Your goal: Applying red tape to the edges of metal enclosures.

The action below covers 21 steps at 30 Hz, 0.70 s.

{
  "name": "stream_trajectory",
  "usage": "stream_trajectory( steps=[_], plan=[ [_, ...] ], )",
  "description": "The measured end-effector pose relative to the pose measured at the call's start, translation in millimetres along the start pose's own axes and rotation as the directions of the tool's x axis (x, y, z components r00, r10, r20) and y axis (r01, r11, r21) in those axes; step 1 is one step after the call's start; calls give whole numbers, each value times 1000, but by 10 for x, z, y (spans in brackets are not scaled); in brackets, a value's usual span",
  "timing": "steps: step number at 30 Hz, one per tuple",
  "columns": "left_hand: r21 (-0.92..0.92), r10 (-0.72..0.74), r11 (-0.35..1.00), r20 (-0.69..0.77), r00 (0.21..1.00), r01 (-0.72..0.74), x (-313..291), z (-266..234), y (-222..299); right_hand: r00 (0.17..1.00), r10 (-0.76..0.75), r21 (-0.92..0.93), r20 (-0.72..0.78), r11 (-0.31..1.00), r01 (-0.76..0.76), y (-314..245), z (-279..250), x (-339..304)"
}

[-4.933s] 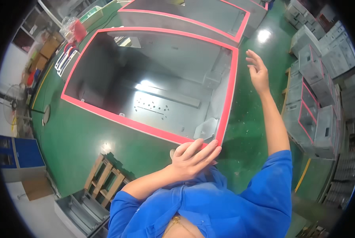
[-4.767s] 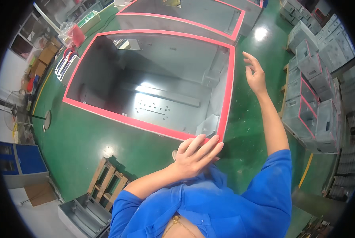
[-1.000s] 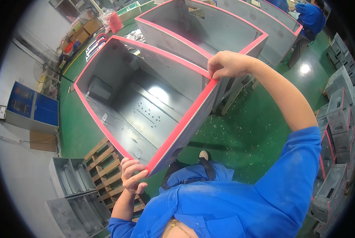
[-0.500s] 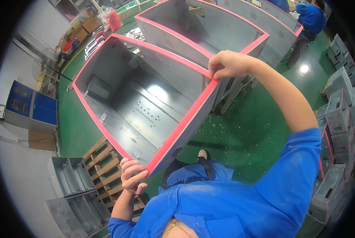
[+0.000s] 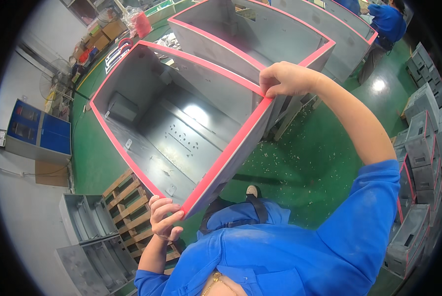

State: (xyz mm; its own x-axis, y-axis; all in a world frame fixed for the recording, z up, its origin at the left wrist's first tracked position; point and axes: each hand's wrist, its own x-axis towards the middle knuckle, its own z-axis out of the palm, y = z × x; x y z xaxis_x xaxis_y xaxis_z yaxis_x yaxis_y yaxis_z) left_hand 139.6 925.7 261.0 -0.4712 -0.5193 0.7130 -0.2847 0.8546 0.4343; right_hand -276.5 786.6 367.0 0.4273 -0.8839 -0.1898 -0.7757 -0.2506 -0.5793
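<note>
In front of me stands a large open grey metal cabinet (image 5: 216, 96) with pink tape (image 5: 227, 154) along its rim. My right hand (image 5: 284, 80) is closed in a pinch on the tape at the cabinet's right corner, with that arm bent high and reaching across. At the near left corner, the fingers of my left hand (image 5: 164, 217) curl over the taped rim, and one fingertip presses on the corner. The near strip of tape runs between both hands. What lies under my right fingertips is hidden.
Another pink-rimmed metal cabinet (image 5: 280, 34) stands just behind. A wooden pallet (image 5: 132, 212) and grey metal cases (image 5: 90, 219) are at the left. Stacked grey boxes (image 5: 421, 148) line the right side. Bits of debris lie on the green floor (image 5: 300, 172). A person in blue (image 5: 386, 24) is at the far right.
Almost nothing differs. Both hands keep the same places on the taped rim, and the near edge of the cabinet has shifted very slightly.
</note>
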Motion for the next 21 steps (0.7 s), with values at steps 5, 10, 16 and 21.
stream_trajectory(
  steps=[5, 10, 16, 21],
  plan=[
    [-7, -11, 1000, 9, 1000, 12, 18, -7, 5, 961, -121, -83, -249, 991, 103, 158, 91, -22],
    [1, -21, 1000, 7, 1000, 21, 6, -18, 30, 793, -131, 2, -595, 986, 165, 207, 248, -184],
    [-23, 3, 1000, 3, 1000, -3, -5, -8, -24, 593, -444, -373, -671, 894, 247, 218, 544, -338],
    [-22, -3, 1000, 8, 1000, 4, 3, -14, -18, 518, -530, -499, -671, 840, 211, 197, 745, -327]
  ],
)
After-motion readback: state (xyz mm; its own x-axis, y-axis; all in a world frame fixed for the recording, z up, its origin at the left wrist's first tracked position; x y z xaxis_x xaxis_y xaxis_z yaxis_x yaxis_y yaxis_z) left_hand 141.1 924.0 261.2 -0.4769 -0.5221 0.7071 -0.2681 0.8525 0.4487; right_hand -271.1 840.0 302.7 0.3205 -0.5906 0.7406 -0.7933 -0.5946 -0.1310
